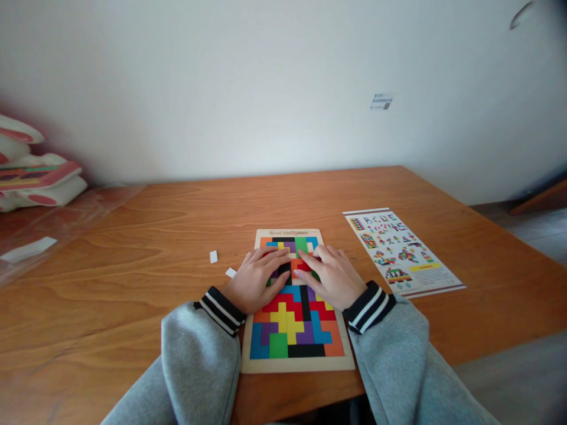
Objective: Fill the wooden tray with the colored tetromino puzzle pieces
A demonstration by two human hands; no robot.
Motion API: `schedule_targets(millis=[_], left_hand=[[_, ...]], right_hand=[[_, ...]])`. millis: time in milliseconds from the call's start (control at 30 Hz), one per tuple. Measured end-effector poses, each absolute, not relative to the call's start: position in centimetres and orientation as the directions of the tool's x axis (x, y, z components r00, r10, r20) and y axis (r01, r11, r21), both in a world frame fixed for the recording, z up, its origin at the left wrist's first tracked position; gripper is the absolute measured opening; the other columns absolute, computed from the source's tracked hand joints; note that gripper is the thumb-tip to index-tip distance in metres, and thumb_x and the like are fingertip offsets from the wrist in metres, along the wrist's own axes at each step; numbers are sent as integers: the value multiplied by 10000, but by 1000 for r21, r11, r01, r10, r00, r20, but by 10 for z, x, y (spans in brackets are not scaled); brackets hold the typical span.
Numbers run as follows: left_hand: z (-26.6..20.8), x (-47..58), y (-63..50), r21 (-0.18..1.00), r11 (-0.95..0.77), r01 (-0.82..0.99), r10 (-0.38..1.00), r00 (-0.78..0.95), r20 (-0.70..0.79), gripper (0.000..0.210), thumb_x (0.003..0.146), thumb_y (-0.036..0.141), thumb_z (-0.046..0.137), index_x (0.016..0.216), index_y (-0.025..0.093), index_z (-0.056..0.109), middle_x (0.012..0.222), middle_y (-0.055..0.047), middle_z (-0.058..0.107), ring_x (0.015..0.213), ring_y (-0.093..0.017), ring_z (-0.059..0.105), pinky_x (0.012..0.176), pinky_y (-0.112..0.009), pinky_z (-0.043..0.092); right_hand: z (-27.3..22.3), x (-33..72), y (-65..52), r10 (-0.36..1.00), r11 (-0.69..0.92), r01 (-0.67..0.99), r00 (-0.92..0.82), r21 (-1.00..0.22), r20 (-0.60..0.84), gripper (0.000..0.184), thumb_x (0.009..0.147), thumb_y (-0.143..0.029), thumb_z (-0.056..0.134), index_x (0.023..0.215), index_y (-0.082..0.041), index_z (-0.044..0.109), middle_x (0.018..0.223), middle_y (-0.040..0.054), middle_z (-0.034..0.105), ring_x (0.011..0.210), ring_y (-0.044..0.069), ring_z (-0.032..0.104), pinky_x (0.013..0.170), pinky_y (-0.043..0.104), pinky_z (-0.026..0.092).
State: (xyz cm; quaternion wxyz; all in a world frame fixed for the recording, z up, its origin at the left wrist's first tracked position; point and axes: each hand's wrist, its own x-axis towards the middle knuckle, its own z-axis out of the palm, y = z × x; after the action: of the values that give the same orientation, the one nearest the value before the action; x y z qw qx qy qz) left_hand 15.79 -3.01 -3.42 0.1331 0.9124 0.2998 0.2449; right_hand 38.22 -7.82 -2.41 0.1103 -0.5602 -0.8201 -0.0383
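Note:
A wooden tray puzzle (297, 364) lies flat on the table, filled with coloured block pieces. A yellow piece (282, 321) and a long black piece (306, 348) show near its lower part. Over the left side of the puzzle lies my left hand (261, 277), palm down with its fingers apart. My right hand (331, 274) rests over the right side, fingers stretched toward the middle. Between them, red and orange pieces and a patch of bare wood are partly visible. What lies under both palms is hidden.
A printed pattern sheet (401, 251) lies on the table (177, 236) to the right. Two small white pieces, one of them a rectangle (213, 257), are left of the puzzle. At the far left, a pink and white object (39, 171) stands beside clear plastic.

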Motion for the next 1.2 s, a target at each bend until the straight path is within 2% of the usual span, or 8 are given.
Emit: schedule_targets(millis=[167, 333, 467, 633, 967, 1200], left_hand=[[-34, 158, -31, 396, -784, 478, 612, 700, 368, 352, 987, 295, 523, 1326, 235, 594, 1371, -69, 639, 1299, -269, 529, 1093, -504, 457], [-31, 158, -32, 392, -788, 475, 613, 670, 419, 306, 974, 273, 532, 1263, 239, 625, 1326, -71, 665, 1235, -261, 574, 1061, -494, 476], [-30, 158, -31, 379, -741, 555, 672, 597, 439, 235, 982, 291, 515, 1151, 203, 654, 1225, -95, 704, 1126, -263, 632, 983, -477, 513], [-32, 156, -28, 392, -684, 615, 727, 526, 443, 237, 983, 301, 508, 1143, 182, 635, 1159, -98, 715, 1092, -271, 642, 950, -470, 521], [-28, 153, -29, 406, -701, 586, 706, 496, 505, 207, 975, 291, 514, 1100, 195, 648, 1113, -89, 725, 1046, -256, 654, 928, -445, 526], [-27, 141, -24, 383, -728, 569, 677, 504, 537, 194, 969, 285, 520, 1067, 200, 665, 1111, -86, 733, 1040, -248, 662, 918, -432, 521]], right_hand=[[-27, 387, -76, 913, 366, 912, -313, -185, 263, 528, 1012, -531, 427, 1317, -157, 640, 1039, 130, 652, 971, 269, 606, 830, 416, 460], [-29, 391, -75, 908, 367, 884, -273, -290, 317, 561, 922, -625, 551, 1255, -191, 675, 995, 103, 640, 969, 268, 610, 858, 428, 492], [-29, 392, -75, 898, 393, 872, -296, -291, 326, 536, 920, -608, 568, 1233, -192, 696, 952, 89, 627, 940, 254, 617, 848, 415, 501], [-31, 393, -74, 898, 398, 872, -306, -286, 317, 510, 930, -571, 576, 1226, -178, 706, 932, 89, 618, 915, 255, 613, 818, 420, 509], [-32, 393, -73, 895, 404, 865, -306, -299, 325, 475, 946, -552, 562, 1205, -184, 714, 929, 91, 636, 911, 248, 621, 805, 405, 509], [-30, 406, -70, 889, 391, 847, -247, -360, 385, 326, 997, -425, 503, 1113, -223, 731, 823, 59, 617, 795, 212, 605, 736, 360, 502]])
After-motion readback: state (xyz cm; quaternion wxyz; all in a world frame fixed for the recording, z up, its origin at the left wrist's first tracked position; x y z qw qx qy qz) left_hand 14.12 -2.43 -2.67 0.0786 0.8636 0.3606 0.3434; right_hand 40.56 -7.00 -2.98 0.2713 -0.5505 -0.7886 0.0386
